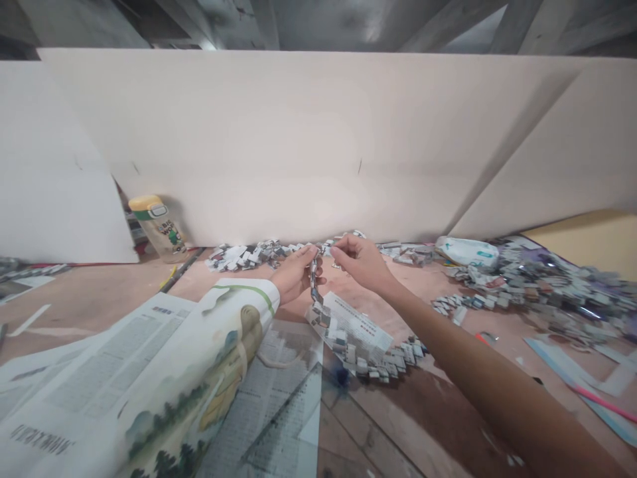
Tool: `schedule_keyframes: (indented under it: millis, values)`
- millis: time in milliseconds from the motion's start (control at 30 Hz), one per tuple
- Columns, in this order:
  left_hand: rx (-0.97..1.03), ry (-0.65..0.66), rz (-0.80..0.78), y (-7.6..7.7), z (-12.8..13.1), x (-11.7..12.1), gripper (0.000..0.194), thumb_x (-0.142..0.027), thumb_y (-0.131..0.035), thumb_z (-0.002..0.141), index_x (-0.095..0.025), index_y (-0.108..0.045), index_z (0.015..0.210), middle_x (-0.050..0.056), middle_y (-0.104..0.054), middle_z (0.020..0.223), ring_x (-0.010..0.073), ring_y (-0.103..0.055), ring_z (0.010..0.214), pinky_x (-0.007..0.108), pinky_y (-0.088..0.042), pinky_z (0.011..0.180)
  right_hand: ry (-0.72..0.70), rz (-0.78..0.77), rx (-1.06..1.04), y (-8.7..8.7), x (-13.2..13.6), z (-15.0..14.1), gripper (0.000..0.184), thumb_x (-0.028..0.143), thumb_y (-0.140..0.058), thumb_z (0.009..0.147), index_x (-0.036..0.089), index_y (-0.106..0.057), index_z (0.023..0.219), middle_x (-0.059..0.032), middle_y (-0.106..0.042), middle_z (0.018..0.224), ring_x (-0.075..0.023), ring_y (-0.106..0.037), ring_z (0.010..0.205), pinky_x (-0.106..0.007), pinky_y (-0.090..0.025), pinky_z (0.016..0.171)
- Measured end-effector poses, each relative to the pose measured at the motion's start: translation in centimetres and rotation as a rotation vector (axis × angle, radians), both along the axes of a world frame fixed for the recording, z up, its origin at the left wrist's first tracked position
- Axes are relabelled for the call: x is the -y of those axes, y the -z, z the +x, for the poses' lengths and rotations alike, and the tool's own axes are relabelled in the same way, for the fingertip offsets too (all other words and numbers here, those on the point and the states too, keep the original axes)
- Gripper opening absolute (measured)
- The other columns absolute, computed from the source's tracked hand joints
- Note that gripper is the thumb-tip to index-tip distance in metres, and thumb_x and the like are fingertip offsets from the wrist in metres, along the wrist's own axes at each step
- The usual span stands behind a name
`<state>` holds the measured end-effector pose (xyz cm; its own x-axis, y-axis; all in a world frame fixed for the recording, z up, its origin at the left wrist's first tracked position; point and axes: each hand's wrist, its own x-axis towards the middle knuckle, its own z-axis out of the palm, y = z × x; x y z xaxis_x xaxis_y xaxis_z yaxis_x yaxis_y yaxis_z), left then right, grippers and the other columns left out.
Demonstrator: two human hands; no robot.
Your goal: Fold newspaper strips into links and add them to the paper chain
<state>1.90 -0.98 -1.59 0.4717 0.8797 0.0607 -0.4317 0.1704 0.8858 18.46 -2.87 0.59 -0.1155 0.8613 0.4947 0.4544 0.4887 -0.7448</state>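
My left hand [297,273] is closed around the upper end of a chain of small folded paper pieces [347,345]. From my fingers the chain hangs down, then curves right across the table in a zigzag band. Close by on the right, my right hand [361,260] has thumb and forefinger pinched together. Whatever is between those fingertips is too small to make out. A pale sleeve with a printed landscape [199,378] covers my left forearm. Under the chain lies a small printed sheet [359,324].
Loose folded paper pieces [243,256] lie along the white upright board [279,146]. A bottle with a yellow lid [158,229] leans at the left. More paper chains [537,289] and a white packet [466,253] are at the right. Printed pages [279,405] cover the front.
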Motion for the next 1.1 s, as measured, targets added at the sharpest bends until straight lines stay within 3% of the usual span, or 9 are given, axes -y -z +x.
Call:
schedule_keyframes:
  millis: [167, 300, 567, 667, 767, 867, 967, 1100]
  values:
    - [0.007, 0.045, -0.072, -0.5, 0.0, 0.2, 0.016, -0.019, -0.056, 0.076, -0.019, -0.05, 0.092, -0.003, -0.046, 0.067, 0.0099, -0.047, 0.05, 0.022, -0.042, 0.045, 0.001, -0.06, -0.056, -0.2, 0.3, -0.3, 0.017, 0.028, -0.06, 0.078, 0.018, -0.053, 0.067, 0.0027, -0.055, 0.053, -0.009, -0.048, 0.048, -0.022, -0.037, 0.046]
    - [0.011, 0.085, -0.086, -0.5, -0.3, 0.1, 0.033, -0.013, -0.054, 0.06, -0.02, -0.045, 0.091, -0.004, -0.044, 0.068, 0.0111, -0.049, 0.053, 0.023, -0.04, 0.047, -0.077, -0.225, -0.278, -0.5, 0.2, -0.2, 0.017, 0.029, -0.061, 0.078, 0.018, -0.052, 0.069, 0.0053, -0.051, 0.047, -0.0077, -0.042, 0.04, -0.021, -0.032, 0.039]
    - [-0.152, 0.17, -0.028, -0.7, -0.8, 0.9, 0.062, 0.001, -0.063, 0.047, -0.024, -0.039, 0.098, -0.006, -0.049, 0.079, 0.0124, -0.057, 0.063, 0.023, -0.039, 0.05, -0.204, -0.228, -0.391, -0.1, -0.3, 0.0, 0.025, 0.036, -0.067, 0.077, 0.018, -0.052, 0.071, 0.0058, -0.052, 0.047, -0.0067, -0.042, 0.04, -0.019, -0.032, 0.037]
    - [-0.218, 0.171, 0.021, -0.6, -0.6, 1.1, 0.053, -0.001, -0.062, 0.05, -0.023, -0.04, 0.093, -0.005, -0.051, 0.08, 0.0113, -0.057, 0.061, 0.021, -0.035, 0.047, -0.296, -0.209, -0.443, -0.1, -0.1, -0.3, 0.03, 0.043, -0.069, 0.076, 0.018, -0.053, 0.077, 0.0063, -0.053, 0.049, -0.0065, -0.043, 0.041, -0.019, -0.033, 0.038]
    - [-0.301, 0.227, 0.078, -0.1, -0.4, 1.0, 0.032, -0.007, -0.063, 0.057, -0.019, -0.048, 0.083, 0.0, -0.056, 0.074, 0.0107, -0.054, 0.053, 0.021, -0.032, 0.043, -0.37, -0.218, -0.42, 0.0, 0.3, -0.6, 0.033, 0.049, -0.066, 0.077, 0.02, -0.051, 0.083, 0.006, -0.056, 0.052, -0.0079, -0.048, 0.042, -0.019, -0.036, 0.038]
    - [-0.34, 0.277, 0.135, 0.5, -0.3, 0.4, 0.017, -0.009, -0.061, 0.059, -0.016, -0.053, 0.071, 0.003, -0.058, 0.068, 0.01, -0.05, 0.049, 0.022, -0.029, 0.041, -0.44, -0.362, -0.379, 0.2, 0.6, -0.9, 0.035, 0.053, -0.063, 0.079, 0.022, -0.048, 0.09, 0.0052, -0.059, 0.052, -0.0114, -0.055, 0.043, -0.021, -0.04, 0.039]
    - [-0.342, 0.29, 0.163, 0.8, -0.2, 0.1, 0.015, -0.007, -0.06, 0.055, -0.016, -0.051, 0.064, 0.003, -0.056, 0.063, 0.0094, -0.047, 0.048, 0.021, -0.027, 0.04, -0.498, -0.499, -0.451, 0.5, 0.6, -1.2, 0.039, 0.053, -0.067, 0.076, 0.023, -0.045, 0.09, 0.0049, -0.061, 0.057, -0.0136, -0.061, 0.049, -0.024, -0.047, 0.046]
    - [-0.288, 0.277, 0.153, 0.1, -0.3, 0.5, 0.024, -0.006, -0.064, 0.054, -0.018, -0.047, 0.067, -0.001, -0.054, 0.065, 0.0095, -0.05, 0.053, 0.02, -0.033, 0.045, -0.537, -0.515, -0.558, 0.3, 0.5, -1.0, 0.038, 0.048, -0.072, 0.073, 0.023, -0.047, 0.088, 0.0039, -0.061, 0.068, -0.0126, -0.06, 0.057, -0.027, -0.051, 0.052]
